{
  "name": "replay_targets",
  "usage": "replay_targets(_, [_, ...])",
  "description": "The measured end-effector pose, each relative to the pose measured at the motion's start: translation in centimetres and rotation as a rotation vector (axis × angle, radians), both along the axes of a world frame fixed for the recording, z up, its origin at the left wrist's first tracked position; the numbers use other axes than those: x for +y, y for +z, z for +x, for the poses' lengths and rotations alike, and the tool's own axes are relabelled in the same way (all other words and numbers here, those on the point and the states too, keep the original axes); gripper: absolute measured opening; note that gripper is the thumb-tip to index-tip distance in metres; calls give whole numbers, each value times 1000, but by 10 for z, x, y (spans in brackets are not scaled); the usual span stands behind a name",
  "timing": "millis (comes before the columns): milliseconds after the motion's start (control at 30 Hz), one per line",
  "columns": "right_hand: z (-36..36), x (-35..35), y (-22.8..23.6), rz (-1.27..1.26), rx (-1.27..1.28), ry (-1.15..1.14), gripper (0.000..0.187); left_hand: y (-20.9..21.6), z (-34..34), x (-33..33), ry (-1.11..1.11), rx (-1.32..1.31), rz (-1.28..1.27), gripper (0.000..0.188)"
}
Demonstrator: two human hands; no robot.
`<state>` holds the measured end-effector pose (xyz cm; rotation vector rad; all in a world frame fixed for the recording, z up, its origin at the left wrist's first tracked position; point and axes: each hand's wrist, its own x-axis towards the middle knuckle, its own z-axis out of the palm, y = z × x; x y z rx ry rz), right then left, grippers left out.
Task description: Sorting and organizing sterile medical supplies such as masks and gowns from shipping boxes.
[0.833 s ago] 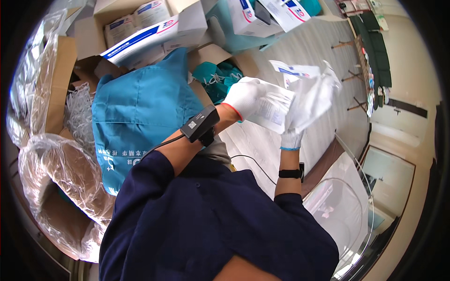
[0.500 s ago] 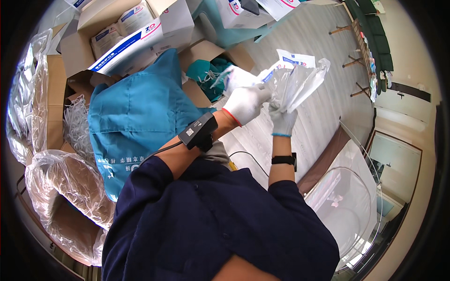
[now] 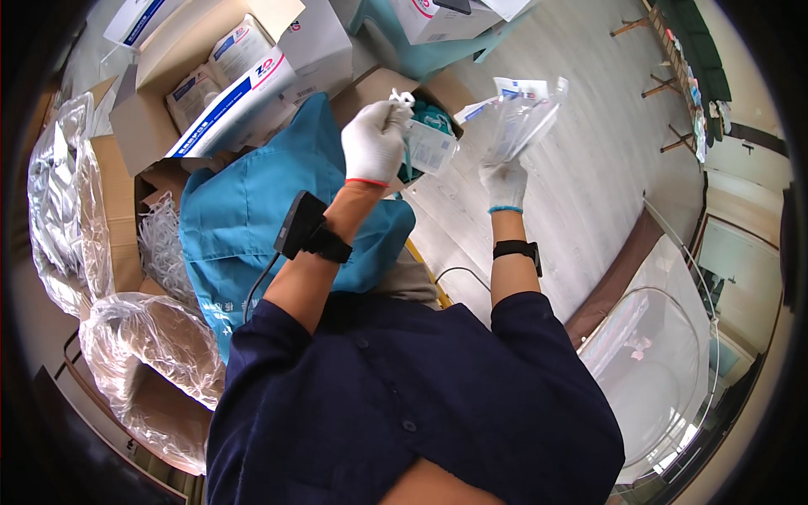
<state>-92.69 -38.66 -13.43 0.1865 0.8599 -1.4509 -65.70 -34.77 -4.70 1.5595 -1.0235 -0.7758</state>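
Gripping a clear plastic wrapper with blue and red print at its top, my right hand has its gloved fingers curled together around the wrapper's lower end, so that it stands up and away from me over the pale floor. My left hand, also in a white glove, has its fingers bunched, with white loops pinched at the tips. A see-through printed packet shows just beside those fingers; I cannot tell whether it hangs from them. The two hands are apart, both in front of me.

Just beyond the left hand is a brown carton with teal items in it. A black device is strapped to my left wrist, a black band to my right. Teal cloth spreads to the left of my left forearm. Past it, a larger box contains white packets, and thin white cords lie heaped farther left. Nearer me, clear plastic lines another carton. Far ahead, a white box sits on a turquoise stand.
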Motion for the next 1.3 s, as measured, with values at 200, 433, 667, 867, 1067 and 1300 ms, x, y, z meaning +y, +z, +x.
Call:
replay_targets(200, [37,11,-78,280,844,503,38,-26,22,11,-2,161,164,11])
replay_targets(433, [4,14,-197,223,1490,935,43,-35,22,24,-46,231,286,17])
replay_targets(667, [42,7,-125,344,1622,947,34,-36,24,21,-10,213,348,19])
replay_targets(867, [-20,41,-37,60,1448,530,23,-48,9,-2,-25,224,351,25])
replay_targets(1067, [-11,46,16,-1,442,63,37,-40,-8,-25,-305,-258,542,103])
replay_targets(1300, [125,67,49,-287,206,448,50,-7,-20,12,-251,333,-141,94])
